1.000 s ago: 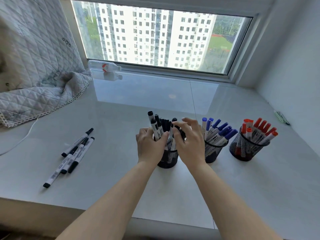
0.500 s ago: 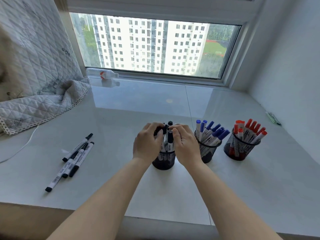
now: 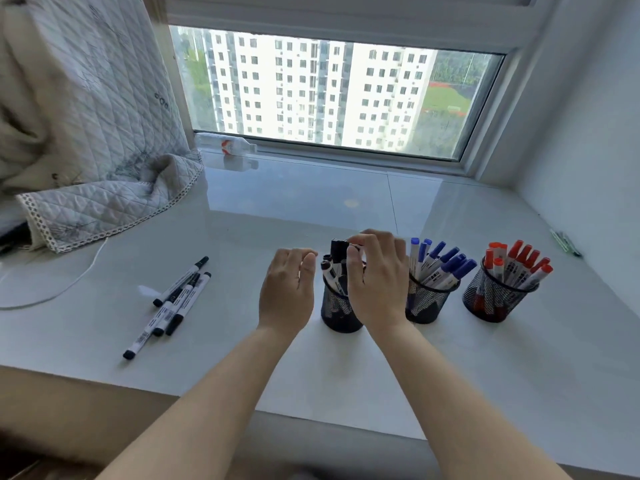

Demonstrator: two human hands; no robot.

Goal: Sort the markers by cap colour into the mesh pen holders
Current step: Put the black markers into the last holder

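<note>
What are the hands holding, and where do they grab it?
The right hand pinches the cap end of a black-capped marker standing in the black mesh pen holder. The left hand is open, holding nothing.

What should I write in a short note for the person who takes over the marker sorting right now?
Left hand: open, holding nothing, beside the black-cap holder.
Right hand: fingertips on the black markers standing in that holder; grip unclear.
Done: blue markers in the middle holder, red markers in the right holder.
Left: four or so loose black markers lying on the sill, to go into the black-cap holder.
</note>
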